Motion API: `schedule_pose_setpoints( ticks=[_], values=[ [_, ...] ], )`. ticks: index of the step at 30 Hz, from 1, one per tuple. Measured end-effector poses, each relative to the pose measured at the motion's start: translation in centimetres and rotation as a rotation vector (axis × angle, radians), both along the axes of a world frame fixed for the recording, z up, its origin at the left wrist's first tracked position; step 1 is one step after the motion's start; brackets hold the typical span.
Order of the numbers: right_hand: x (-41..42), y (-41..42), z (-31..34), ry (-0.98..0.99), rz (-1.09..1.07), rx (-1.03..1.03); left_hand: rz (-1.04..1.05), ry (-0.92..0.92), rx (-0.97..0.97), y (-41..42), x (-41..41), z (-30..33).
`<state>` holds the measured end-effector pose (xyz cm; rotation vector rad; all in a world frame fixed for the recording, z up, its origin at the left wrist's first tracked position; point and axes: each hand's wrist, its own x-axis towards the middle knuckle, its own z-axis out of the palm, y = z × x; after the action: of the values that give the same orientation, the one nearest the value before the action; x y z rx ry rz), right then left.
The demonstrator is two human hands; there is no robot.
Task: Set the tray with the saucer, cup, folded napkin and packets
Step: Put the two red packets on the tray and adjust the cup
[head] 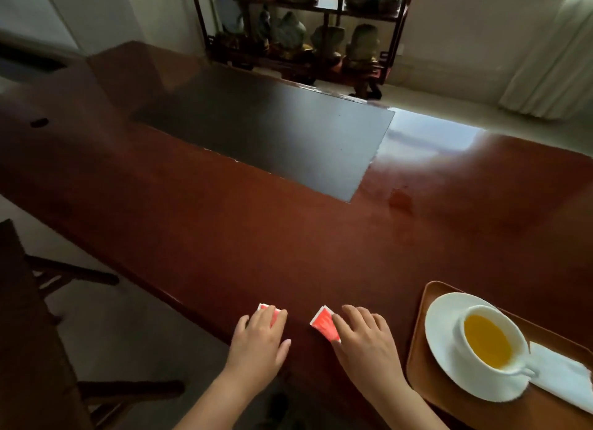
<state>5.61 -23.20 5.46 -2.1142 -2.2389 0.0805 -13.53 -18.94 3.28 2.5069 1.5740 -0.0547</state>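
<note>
Packet step in hand: left hand (260,335) covers one red packet (265,308), right hand (364,331) touches the other packet (324,324), fingers flat. Saucer (446,362), cup (487,339), napkin (560,373) already sit on the tray (417,339), right. Next, probably pinch both packets and carry them right.

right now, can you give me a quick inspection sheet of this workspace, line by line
surface: glossy red-brown wooden table with a dark inset panel in the middle
job's things: tray at the near right holds a saucer, a cup of yellow-orange drink on the saucer, and a folded napkin beside it; two red packets lie on the table, off the tray, left packet and right packet
clutter: nothing seen
hands: left hand rests flat on the left packet; right hand touches the right packet with straight fingers
cables: nothing seen
surroundings: shelf of ornamental stones behind the table, curtain at right, dark chair at left
</note>
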Motion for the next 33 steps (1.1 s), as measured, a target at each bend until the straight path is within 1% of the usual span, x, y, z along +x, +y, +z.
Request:
schedule_pose_setpoints(
  ticks=[3, 9, 13, 16, 20, 23, 25, 27, 29, 31, 33],
  values=[
    [-1.7, 0.6, -1.2, -0.031, -0.078, -0.071, -0.019, 0.064, -0.113, 1.6, -1.3, -1.9],
    [-3.9, 1.5, -3.2, -0.076, -0.157, -0.144, -0.09, 0.16, -0.132, 3.0, -1.4, -3.9],
    [-4.1, 2.2, -4.4, -0.118, -0.163, -0.201, -0.096, 0.146, -0.131, 3.2, -1.2, -4.4],
    [-4.3, 2.4, -4.7, -0.168, -0.176, -0.167, -0.127, 0.084, -0.132, 3.4, -1.5, -4.4],
    [-4.8, 2.7, -4.7, -0.216, -0.157, -0.051, -0.161, -0.035, -0.154, 3.7, -1.8, -4.2],
    [-4.7, 2.6, -4.6, -0.244, -0.138, -0.044, -0.169, -0.121, -0.157, 3.8, -1.9, -4.2],
    [-4.7, 2.6, -4.5, -0.228, -0.121, -0.052, -0.178, -0.163, -0.142, 3.9, -2.1, -4.2],
    [-4.6, 2.8, -4.4, -0.169, -0.136, -0.062, -0.159, -0.228, -0.144, 4.1, -2.4, -4.1],
    [-4.5, 3.0, -4.1, -0.09, -0.181, -0.054, -0.096, -0.299, -0.147, 4.6, -2.7, -4.0],
    [-4.3, 3.3, -4.2, -0.004, -0.244, -0.082, 0.035, -0.396, -0.162, 5.3, -3.0, -3.5],
    [-4.0, 3.6, -4.1, 0.137, -0.368, -0.115, 0.203, -0.484, -0.204, 6.0, -3.5, -2.9]
  ],
)
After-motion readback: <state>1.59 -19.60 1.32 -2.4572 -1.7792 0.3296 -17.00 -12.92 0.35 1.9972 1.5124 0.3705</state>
